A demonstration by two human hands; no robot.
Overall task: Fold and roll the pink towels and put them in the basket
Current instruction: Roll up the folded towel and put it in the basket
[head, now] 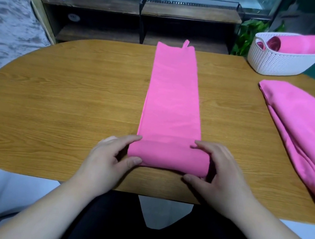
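Towel strip [173, 93], pink and folded long and narrow, lies flat on the wooden surface [65, 97] up the centre of the frame, with its small hanging loop [186, 43] at the far end by the surface's back edge. Its near end is wound into a short roll [167, 157] lying crosswise at lower centre, and that roll sits directly between the two hands, one at each end. The left hand [107, 159] comes in from the lower left, palm turned toward the roll's left end; its grip is curled round that end, a finger over the top and the thumb against the near side. The right hand [220, 167] mirrors it from the lower right, fingers over the top of the right end and the thumb low at the near edge, so this grip too closes partway round the roll. Well apart to the right, a second pink towel [308, 127] lies loosely folded toward the frame's right edge. Beyond it, in the upper right, a white basket [280, 59] stands on the surface with a rolled pink towel [303, 43] in it, one end sticking out over the rim
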